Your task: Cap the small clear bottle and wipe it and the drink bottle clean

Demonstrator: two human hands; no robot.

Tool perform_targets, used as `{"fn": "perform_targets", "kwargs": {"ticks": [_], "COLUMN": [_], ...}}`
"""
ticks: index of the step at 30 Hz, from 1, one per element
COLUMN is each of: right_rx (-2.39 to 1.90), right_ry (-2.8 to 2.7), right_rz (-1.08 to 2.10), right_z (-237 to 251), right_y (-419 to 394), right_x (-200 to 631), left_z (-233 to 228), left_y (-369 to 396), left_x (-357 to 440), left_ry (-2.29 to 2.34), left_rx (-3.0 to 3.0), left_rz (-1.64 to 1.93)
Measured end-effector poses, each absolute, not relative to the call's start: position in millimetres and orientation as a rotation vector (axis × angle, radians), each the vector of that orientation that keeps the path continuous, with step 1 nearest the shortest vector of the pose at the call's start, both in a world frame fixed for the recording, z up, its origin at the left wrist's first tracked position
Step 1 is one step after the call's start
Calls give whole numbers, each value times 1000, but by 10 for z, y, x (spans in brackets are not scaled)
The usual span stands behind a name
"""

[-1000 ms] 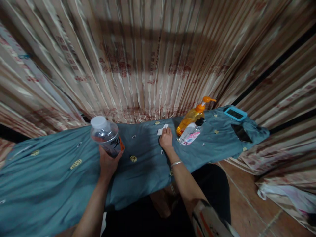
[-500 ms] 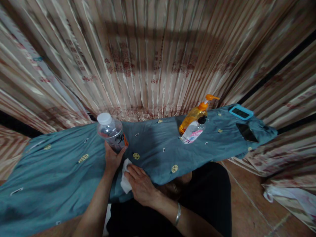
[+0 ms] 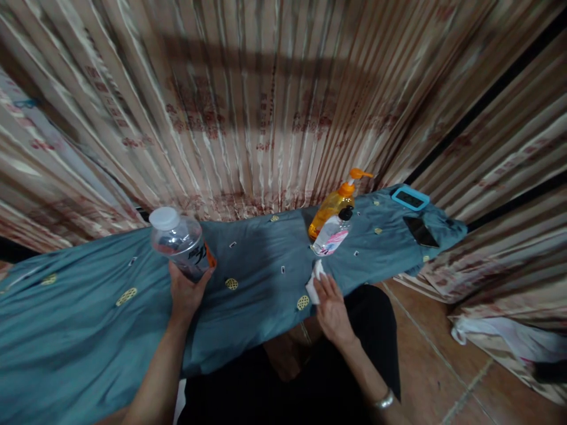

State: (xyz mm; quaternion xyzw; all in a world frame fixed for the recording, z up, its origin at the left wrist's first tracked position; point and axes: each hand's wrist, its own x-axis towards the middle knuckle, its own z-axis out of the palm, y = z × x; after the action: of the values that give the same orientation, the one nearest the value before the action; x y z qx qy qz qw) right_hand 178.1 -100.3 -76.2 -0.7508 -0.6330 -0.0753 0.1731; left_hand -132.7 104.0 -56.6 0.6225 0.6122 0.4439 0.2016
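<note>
My left hand (image 3: 188, 293) is wrapped round the lower part of a clear plastic bottle (image 3: 179, 239) with a white cap and an orange and black label. The bottle stands tilted a little on the teal cloth (image 3: 257, 307). To the right, my right hand (image 3: 332, 307) holds a folded white tissue (image 3: 315, 283) against the cloth near its front edge. Just beyond that hand stands a small clear bottle (image 3: 332, 235) with a black cap and a pink label. Behind it is an amber pump bottle (image 3: 333, 209) with an orange pump head.
A blue-framed device (image 3: 410, 198) and a dark phone (image 3: 420, 231) lie at the cloth's right end. Pleated, patterned curtains (image 3: 221, 118) hang behind and at both sides. Brown floor tiles (image 3: 425, 348) show at the lower right.
My right hand has moved to the right with the tissue, from beside the left hand to in front of the small bottle. My left hand keeps hold of its bottle. The view has shifted rightward.
</note>
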Motion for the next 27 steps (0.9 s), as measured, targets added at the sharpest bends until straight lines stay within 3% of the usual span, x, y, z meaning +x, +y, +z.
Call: {"fn": "perform_targets", "kwargs": {"ticks": [4,7,10,18,27], "right_rx": [-1841,-1641,-1624,-2084,-2137], "right_ry": [-1967,-2100,-2152,-1865,-1739], "right_rz": [78,177,136,-33,47], "right_z": [-724,-682,-684,-699,-615], "right_y": [-942,-830,-674,85,1112], "right_x": [783,473,732,1836,1195], "left_z": [-558,-558,-562,-581,-541], "left_y": [1043,1042,1041,1039,1020], "left_x": [-1329,-1334,-1337,-1335,-1316], "left_ry": [1762,1754,1729,1673,1716], "left_rx": [1688,1693,1705,1694,1677], "left_rz": [1203,1211,1224,1247,1202]}}
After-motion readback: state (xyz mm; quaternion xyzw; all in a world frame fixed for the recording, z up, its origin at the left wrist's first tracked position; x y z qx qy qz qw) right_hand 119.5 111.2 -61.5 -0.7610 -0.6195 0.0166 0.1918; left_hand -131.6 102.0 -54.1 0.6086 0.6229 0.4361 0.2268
